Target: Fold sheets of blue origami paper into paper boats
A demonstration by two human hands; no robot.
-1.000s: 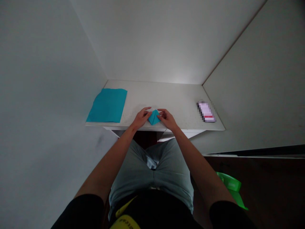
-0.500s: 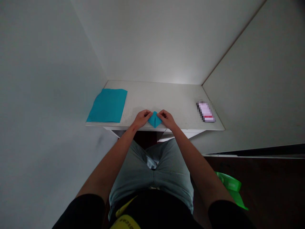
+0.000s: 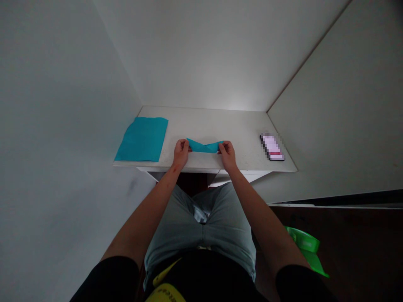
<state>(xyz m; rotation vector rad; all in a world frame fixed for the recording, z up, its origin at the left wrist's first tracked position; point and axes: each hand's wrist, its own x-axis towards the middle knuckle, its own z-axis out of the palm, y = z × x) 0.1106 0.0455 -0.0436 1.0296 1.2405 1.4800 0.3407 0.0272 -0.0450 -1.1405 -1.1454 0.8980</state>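
A small folded piece of teal paper [image 3: 204, 146] is stretched out wide between my two hands just above the white table [image 3: 220, 126]. My left hand [image 3: 181, 152] pinches its left end, fingers closed. My right hand [image 3: 227, 152] pinches its right end, fingers closed. The paper dips in the middle, like a shallow V. A flat teal paper sheet [image 3: 142, 139] lies on the table's left side, apart from my hands.
A small blurred pink-and-white object [image 3: 272, 147] lies at the table's right. White walls close in the table on the left, back and right. A green object [image 3: 307, 247] sits on the dark floor at my right. My knees are under the table's front edge.
My hands have pulled apart sideways, and the folded paper has opened from a compact diamond into a wide, flat strip. It has risen slightly off the table.
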